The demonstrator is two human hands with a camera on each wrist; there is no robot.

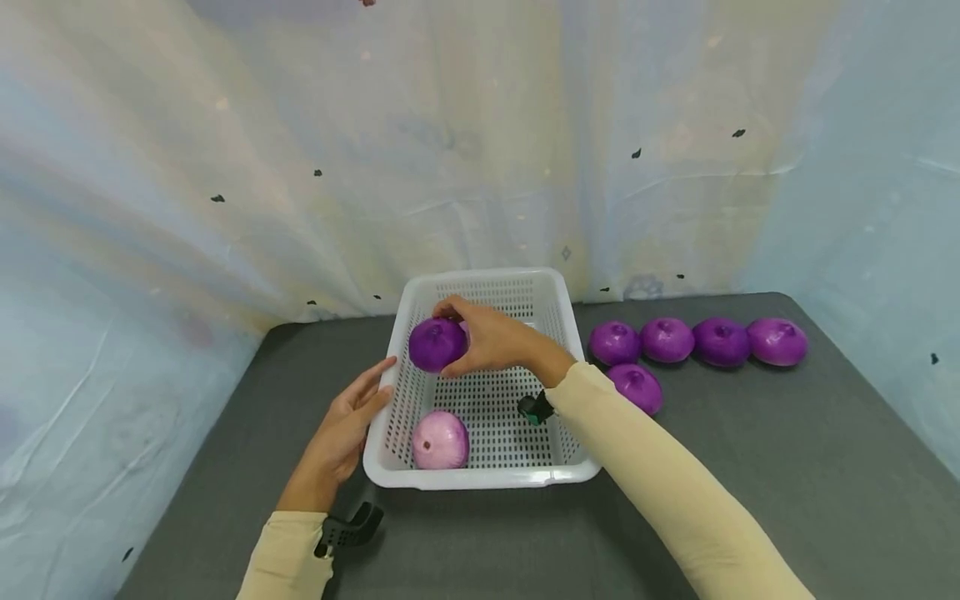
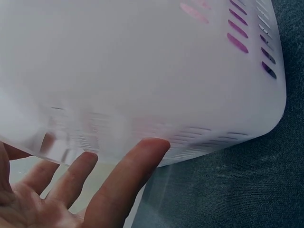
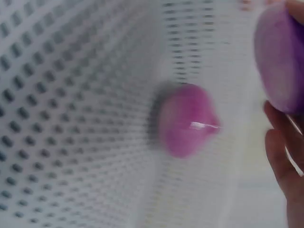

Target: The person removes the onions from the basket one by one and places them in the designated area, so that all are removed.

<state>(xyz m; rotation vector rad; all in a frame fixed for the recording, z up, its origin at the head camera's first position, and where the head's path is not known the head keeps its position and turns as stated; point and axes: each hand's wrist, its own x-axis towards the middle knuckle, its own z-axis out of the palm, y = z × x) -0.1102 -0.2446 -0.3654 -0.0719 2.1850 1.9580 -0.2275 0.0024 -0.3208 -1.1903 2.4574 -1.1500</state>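
My right hand [image 1: 487, 337] grips a dark purple onion [image 1: 437, 344] between thumb and fingers, over the left half of a white plastic basket [image 1: 480, 478]. The same held onion [image 3: 280, 61] shows at the right edge of the right wrist view. On the slotted basket floor, near the front left, lies a paler pink-purple onion [image 1: 440, 440]. My left hand [image 1: 345, 429] is at the basket's left side, its fingers fairly straight. In the left wrist view, the left fingers [image 2: 126, 183] rest against the basket's outer wall.
Right of the basket, several purple onions [image 1: 722, 342] lie in a row along the back of the grey table [image 1: 750, 467]. Another onion [image 1: 636, 388] sits in front of them, partly behind the right sleeve. A patterned curtain [image 1: 480, 167] hangs behind the table.
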